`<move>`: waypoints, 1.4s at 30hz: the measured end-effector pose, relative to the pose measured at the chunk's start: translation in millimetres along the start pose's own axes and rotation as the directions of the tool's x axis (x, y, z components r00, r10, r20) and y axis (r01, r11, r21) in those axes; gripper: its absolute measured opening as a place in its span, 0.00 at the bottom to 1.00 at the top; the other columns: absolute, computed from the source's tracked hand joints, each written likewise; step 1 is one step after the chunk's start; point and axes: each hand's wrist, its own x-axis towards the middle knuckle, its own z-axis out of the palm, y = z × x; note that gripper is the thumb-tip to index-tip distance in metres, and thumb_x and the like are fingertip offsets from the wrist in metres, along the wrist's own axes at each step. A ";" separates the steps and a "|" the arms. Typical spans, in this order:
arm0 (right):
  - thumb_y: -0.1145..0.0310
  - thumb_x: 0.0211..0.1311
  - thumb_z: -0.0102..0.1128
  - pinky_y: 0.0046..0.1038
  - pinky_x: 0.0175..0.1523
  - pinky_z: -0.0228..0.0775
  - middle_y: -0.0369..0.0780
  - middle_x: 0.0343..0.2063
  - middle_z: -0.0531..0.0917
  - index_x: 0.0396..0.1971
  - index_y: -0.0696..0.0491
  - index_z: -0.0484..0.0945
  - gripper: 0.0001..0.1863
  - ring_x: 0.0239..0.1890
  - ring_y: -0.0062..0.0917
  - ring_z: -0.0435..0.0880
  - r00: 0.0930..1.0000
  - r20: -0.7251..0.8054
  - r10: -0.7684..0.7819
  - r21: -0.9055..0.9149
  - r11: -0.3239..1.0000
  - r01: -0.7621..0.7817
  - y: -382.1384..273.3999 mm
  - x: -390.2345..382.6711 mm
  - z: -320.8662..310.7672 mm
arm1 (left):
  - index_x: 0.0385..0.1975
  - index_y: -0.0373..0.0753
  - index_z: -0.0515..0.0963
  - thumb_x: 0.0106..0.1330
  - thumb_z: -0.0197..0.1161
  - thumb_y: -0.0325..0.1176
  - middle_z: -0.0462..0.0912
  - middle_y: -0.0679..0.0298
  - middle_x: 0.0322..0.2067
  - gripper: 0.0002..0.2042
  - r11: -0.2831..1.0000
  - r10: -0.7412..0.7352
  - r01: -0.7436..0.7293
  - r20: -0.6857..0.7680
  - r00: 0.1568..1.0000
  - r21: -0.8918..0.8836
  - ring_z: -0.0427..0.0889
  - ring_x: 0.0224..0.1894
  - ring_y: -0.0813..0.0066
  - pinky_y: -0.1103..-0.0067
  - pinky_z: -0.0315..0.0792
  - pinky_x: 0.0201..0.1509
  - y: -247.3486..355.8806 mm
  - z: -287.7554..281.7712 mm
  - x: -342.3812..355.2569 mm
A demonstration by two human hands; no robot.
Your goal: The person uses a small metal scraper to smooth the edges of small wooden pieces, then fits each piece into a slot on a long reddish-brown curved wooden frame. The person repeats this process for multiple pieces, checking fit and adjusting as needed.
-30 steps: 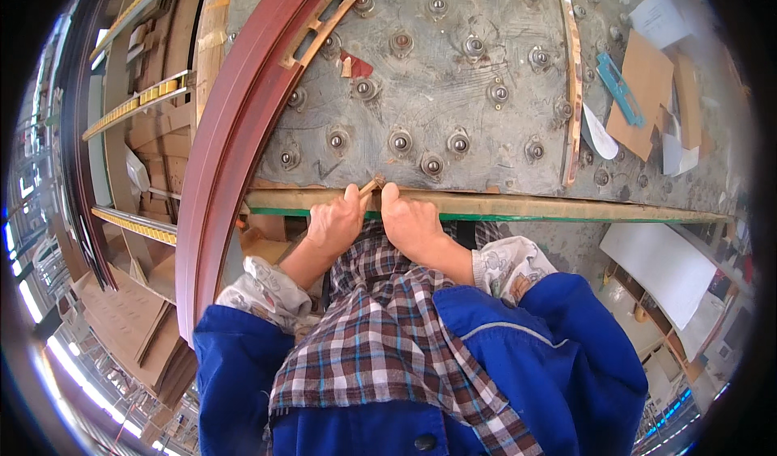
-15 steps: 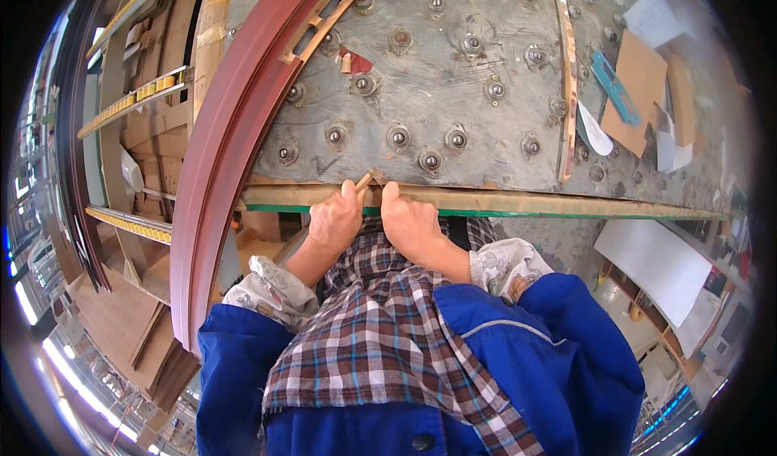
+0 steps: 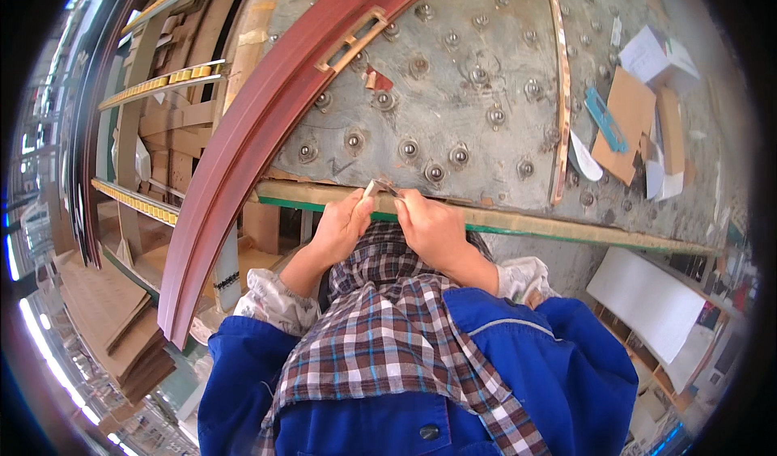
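My left hand [image 3: 336,231] is closed on a small pale wooden stick [image 3: 370,189], which points up at the front edge of the bench. Close beside it, my right hand [image 3: 429,231] is closed on a thin dark tool [image 3: 388,190], like a small blade, that touches or nearly touches the stick's tip. Both hands are in front of my checked apron [image 3: 364,335], just at the edge strip [image 3: 502,222]. A long dark-red curved profile [image 3: 263,112] with a slotted cut-out lies across the bench, left of my hands.
The grey bench top [image 3: 457,120] carries ball rollers, a red scrap [image 3: 383,80] and a narrow upright strip [image 3: 557,156]. At right lie cardboard [image 3: 615,156], paper and a teal tool [image 3: 603,116]. Shelving with yellow rollers [image 3: 137,201] stands left; a white board [image 3: 643,294] is below right.
The view has swung a little. My hands have drawn slightly apart at the fingertips, and the dark tool in my right hand now shows more, angled against the stick.
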 end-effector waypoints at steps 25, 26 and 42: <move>0.63 0.63 0.52 0.19 0.20 0.52 0.30 0.12 0.66 0.25 0.57 0.67 0.13 0.16 0.10 0.59 0.851 0.519 -0.075 0.654 0.677 -0.339 -40.0 14.9 -104.0 | 0.33 0.32 0.67 0.62 0.49 0.26 0.69 0.53 0.22 0.05 0.889 0.445 -0.450 -0.074 0.893 -0.085 0.72 0.24 0.51 0.69 0.66 0.25 69.4 6.8 -32.0; 0.64 0.64 0.52 0.18 0.20 0.51 0.30 0.12 0.66 0.25 0.56 0.67 0.13 0.16 0.10 0.59 0.846 0.527 -0.075 0.662 0.660 -0.354 -38.4 14.2 -102.8 | 0.33 0.32 0.67 0.62 0.49 0.27 0.69 0.53 0.22 0.05 0.882 0.461 -0.466 -0.080 0.884 -0.065 0.72 0.23 0.50 0.69 0.66 0.25 69.9 6.7 -31.6; 0.59 0.65 0.50 0.17 0.19 0.51 0.28 0.12 0.65 0.22 0.53 0.65 0.16 0.15 0.09 0.60 0.709 0.700 -0.081 0.691 0.328 -0.644 -29.9 24.7 -103.8 | 0.34 0.33 0.68 0.62 0.52 0.29 0.73 0.53 0.20 0.06 0.878 0.478 -0.475 -0.132 0.868 0.056 0.74 0.21 0.51 0.68 0.67 0.22 73.5 10.0 -25.9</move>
